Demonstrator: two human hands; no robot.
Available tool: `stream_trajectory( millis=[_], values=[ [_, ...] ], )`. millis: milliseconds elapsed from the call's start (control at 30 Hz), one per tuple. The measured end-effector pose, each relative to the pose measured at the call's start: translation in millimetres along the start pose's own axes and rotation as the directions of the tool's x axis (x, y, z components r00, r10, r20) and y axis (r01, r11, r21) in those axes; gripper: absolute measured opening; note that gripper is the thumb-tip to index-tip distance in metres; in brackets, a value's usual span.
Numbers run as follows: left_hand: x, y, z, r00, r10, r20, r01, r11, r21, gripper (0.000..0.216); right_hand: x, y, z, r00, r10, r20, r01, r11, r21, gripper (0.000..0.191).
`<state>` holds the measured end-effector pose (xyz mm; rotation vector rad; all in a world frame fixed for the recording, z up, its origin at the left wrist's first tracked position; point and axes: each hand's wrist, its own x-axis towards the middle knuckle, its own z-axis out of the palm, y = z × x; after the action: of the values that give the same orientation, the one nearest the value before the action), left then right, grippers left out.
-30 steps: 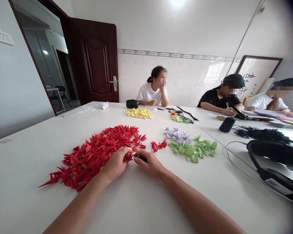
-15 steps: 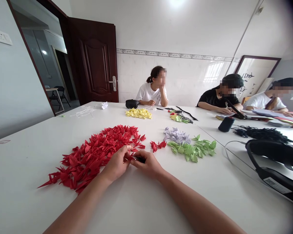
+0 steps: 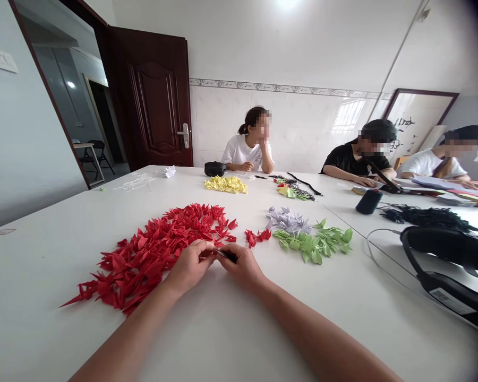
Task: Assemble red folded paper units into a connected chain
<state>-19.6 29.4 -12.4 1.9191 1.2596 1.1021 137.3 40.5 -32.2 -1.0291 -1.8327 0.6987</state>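
My left hand (image 3: pixel 188 267) and my right hand (image 3: pixel 242 266) meet over the white table (image 3: pixel 103 276), just at the right edge of a large heap of red paper cranes (image 3: pixel 151 249). A short black piece (image 3: pixel 226 254) is pinched in my right fingers. Its left end reaches toward my left fingertips, and I cannot tell whether they grip it. A few loose red cranes (image 3: pixel 255 237) lie to the right of the heap.
Lilac cranes (image 3: pixel 287 222), green cranes (image 3: pixel 314 243) and yellow cranes (image 3: pixel 225 184) lie farther along the table. Black cords (image 3: pixel 424 216), a phone (image 3: pixel 369 201) and headphones (image 3: pixel 442 254) are to the right. Several co-workers (image 3: pixel 250 144) sit beyond.
My hands have drawn slightly closer together, and the black piece now tilts more steeply between them. The view has shifted very slightly.
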Motion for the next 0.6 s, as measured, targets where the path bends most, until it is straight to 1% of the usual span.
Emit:
stream_trajectory(
  millis=[167,300,400,467,600],
  values=[
    [0.1,-1.3,-0.9,1.0,-0.01,-0.018,0.01,1.0,0.027,0.019,-0.5,-0.1,0.4,1.0,-0.007,0.006,0.006,1.0,0.016,0.02],
    [1.2,-0.2,-2.9,0.995,-0.046,-0.091,0.047,0.999,0.001,0.019,-2.2,-2.5,-1.2,0.998,-0.013,0.061,0.011,1.0,0.026,0.03],
    [1.8,3.9,-4.5,0.988,-0.063,-0.142,0.058,0.997,-0.043,0.018,-3.2,-5.1,-2.6,0.994,-0.01,0.107,0.007,1.0,0.03,0.033],
    [1.8,6.3,-4.9,0.987,-0.051,-0.149,0.044,0.998,-0.049,0.017,-3.1,-6.3,-3.4,0.994,0.003,0.105,-0.006,1.0,0.025,0.033],
    [1.5,7.9,-3.8,0.991,-0.024,-0.128,0.019,0.999,-0.045,0.017,-1.5,-6.5,-4.6,0.995,0.021,0.1,-0.023,1.0,0.011,0.033]
  ],
)
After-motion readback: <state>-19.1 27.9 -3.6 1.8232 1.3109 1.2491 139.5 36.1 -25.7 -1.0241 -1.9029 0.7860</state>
